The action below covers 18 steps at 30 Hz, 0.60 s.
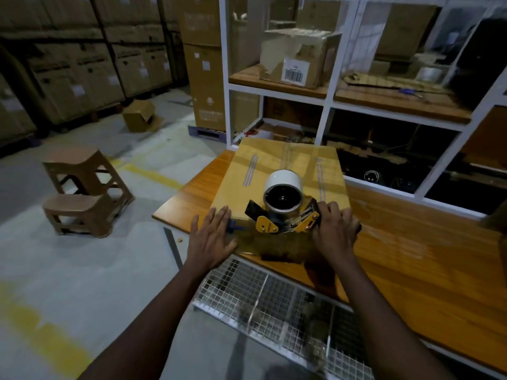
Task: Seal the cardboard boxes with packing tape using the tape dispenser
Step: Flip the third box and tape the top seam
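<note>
A flat brown cardboard box point(277, 165) lies on the wooden table point(411, 259), with clear tape strips along its top. The tape dispenser point(282, 212), black and yellow with a white tape roll, sits at the box's near edge. My right hand point(336, 231) is closed on the dispenser's right side, fingers curled over its frame. My left hand point(212, 237) lies flat with fingers spread on the box's near left corner, pressing it down. A small blue piece point(233, 226) shows beside my left fingers.
White shelving point(327, 105) with opened cartons stands right behind the table. A wire mesh tray point(274, 300) hangs below the table's near edge. Two brown plastic stools point(82, 187) stand on the floor to the left. Stacked cartons line the back wall.
</note>
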Tool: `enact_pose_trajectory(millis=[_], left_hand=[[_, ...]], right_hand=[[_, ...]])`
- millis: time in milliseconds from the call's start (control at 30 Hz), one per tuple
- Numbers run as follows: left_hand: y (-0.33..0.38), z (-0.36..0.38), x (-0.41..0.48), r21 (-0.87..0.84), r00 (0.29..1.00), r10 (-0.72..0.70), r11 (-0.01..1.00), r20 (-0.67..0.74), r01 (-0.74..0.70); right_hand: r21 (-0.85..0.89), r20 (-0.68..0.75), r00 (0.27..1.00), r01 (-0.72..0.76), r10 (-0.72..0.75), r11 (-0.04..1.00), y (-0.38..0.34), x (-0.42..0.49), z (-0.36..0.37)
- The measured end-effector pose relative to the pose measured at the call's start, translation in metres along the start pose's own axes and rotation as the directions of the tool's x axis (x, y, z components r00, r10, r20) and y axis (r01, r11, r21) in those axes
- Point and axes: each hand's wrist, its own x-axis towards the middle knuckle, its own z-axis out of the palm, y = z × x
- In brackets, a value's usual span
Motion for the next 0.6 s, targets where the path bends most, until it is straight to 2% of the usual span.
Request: enact_pose_trajectory(millis=[100, 300, 467, 600], left_hand=[[0.001, -0.006, 0.000, 0.018, 0.999, -0.024, 1.000, 0.044, 0.023], [0.012, -0.008, -0.001, 0.039, 0.994, -0.095, 0.995, 0.057, 0.093], [0.049, -0.019, 0.005, 0.047, 0.978, -0.193, 0.981, 0.076, 0.189], [0.110, -0.025, 0.019, 0.053, 0.976, -0.008, 0.999, 0.219, -0.004]], right_hand=[[0.038, 0.016, 1.000, 0.007, -0.007, 0.999, 0.013, -0.001, 0.000], [0.069, 0.036, 0.997, -0.068, 0.066, 0.995, 0.099, -0.004, -0.002], [0.046, 0.048, 0.999, -0.008, 0.006, 0.999, 0.105, -0.001, -0.008], [0.060, 0.049, 0.999, 0.015, -0.018, 0.998, 0.106, 0.002, -0.012]])
